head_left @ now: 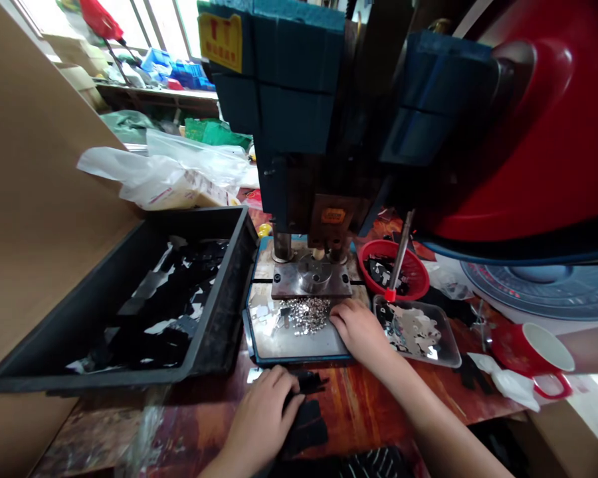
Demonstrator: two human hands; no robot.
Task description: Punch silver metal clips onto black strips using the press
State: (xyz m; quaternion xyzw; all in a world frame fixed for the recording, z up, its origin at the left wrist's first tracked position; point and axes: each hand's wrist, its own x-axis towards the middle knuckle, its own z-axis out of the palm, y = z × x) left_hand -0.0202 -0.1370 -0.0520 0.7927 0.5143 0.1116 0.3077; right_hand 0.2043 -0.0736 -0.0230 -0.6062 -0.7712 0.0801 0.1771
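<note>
My left hand (pixel 265 413) rests at the table's front with fingers curled over thin black strips (pixel 309 382), whose ends stick out past the fingertips. Just below lies a flat black piece (pixel 306 425). My right hand (pixel 355 326) is at the right side of a heap of small shiny metal pieces (pixel 309 315), fingers bent and close together; anything inside them is hidden. The heap lies on the metal plate (pixel 289 348) of a blue press (pixel 299 113), in front of its steel die block (pixel 313 277). Thin silvery flat bits lie left of the heap.
A large black bin (pixel 214 325) of dark and silvery scraps stands left. To the right are a red basket (pixel 418 282), a clear tray (pixel 451 342) of flat grey pieces, a rod with a red tip (pixel 399 259) and a red mug (pixel 513 352). A red wheel cover (pixel 543 153) overhangs.
</note>
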